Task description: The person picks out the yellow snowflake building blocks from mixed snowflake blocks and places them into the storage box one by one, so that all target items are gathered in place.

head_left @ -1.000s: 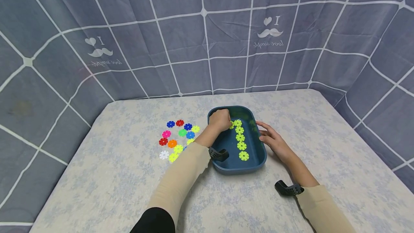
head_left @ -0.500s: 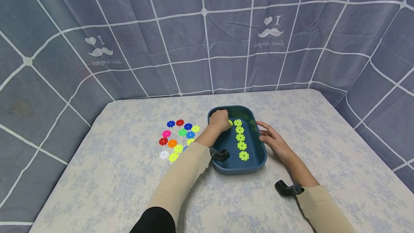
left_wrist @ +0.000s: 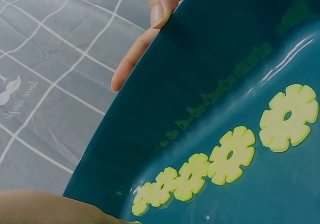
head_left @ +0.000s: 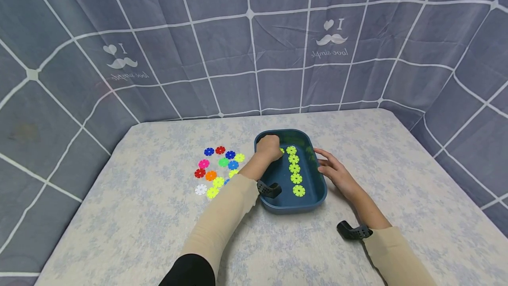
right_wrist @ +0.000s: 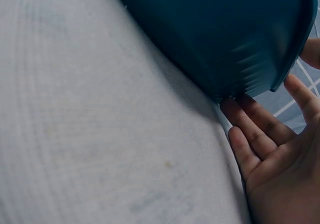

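A dark teal plastic tray [head_left: 278, 208] stands on the table. Inside it, several yellow flower-shaped discs [head_left: 295, 168] lie flat in a line running from near to far. My left hand [head_left: 269, 147] reaches in at the far left corner, its fingers curled down at another yellow disc [head_left: 282, 150], which is mostly covered by the hand. The left fingertips are hidden in the head view. On the outside of the tray's right wall rests my right hand [head_left: 335, 173]; the right wrist view shows its fingers [right_wrist: 257, 126] extended, touching the tray's side.
Left of the tray lie loose flower-shaped discs in several colours, among them an orange disc [head_left: 211, 175], a white disc [head_left: 201, 189] and a pink disc [head_left: 203, 163]. A grey-blue curtain [head_left: 222, 47] hangs behind the patterned table [head_left: 131, 215].
The disc at my left fingers has shifted slightly to the left and away, and less of it shows. My right hand and the tray stay in place.
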